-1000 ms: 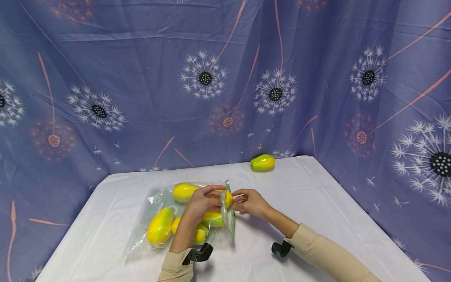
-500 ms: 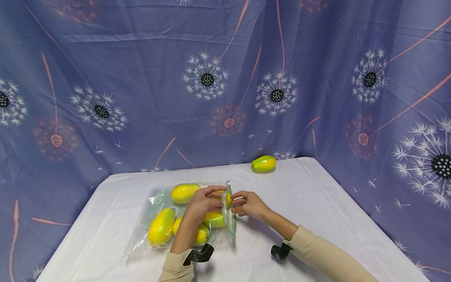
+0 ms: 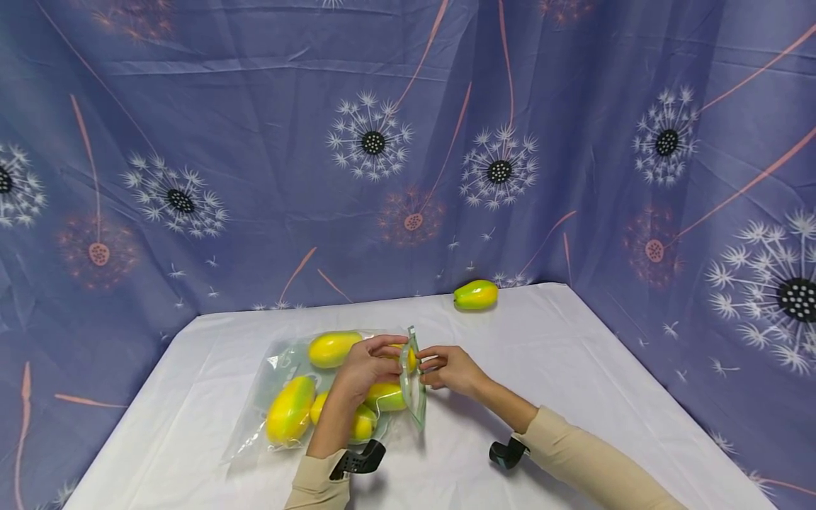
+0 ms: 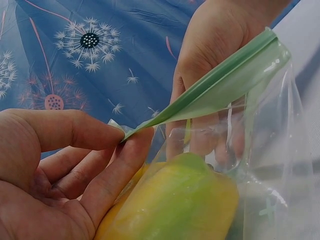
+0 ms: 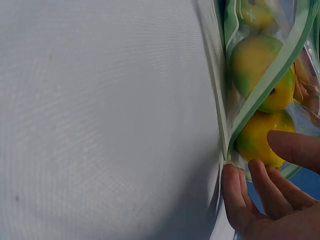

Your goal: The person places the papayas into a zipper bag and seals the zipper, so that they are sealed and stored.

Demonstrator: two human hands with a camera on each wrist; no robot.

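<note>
Pinching a thin, see-thru plastic bag (image 3: pixel 270 382) by its smooth green rim (image 4: pixel 220 76), the L hand (image 3: pixel 366 370) has thumb & finger clamped tog. on that strip. R hand (image 3: pixel 456 370) is at bag's mouth, thumb & fingers apart, by a glossy, rounded yellow-green fruit (image 5: pixel 257 137) in the opening; can't tell if they touch it. More smooth, oval yellow-green fruits (image 3: pixel 290 411) lie in bag under shiny, crinkled film. A tapered green-and-yellow fruit (image 3: pixel 476 295) sits well behind & right of bag, on faintly creased white cloth (image 3: pixel 542 347). Beyond bag: wrinkled blue-purple fabric backdrop (image 3: pixel 268 142) w/ dandelion print.
</note>
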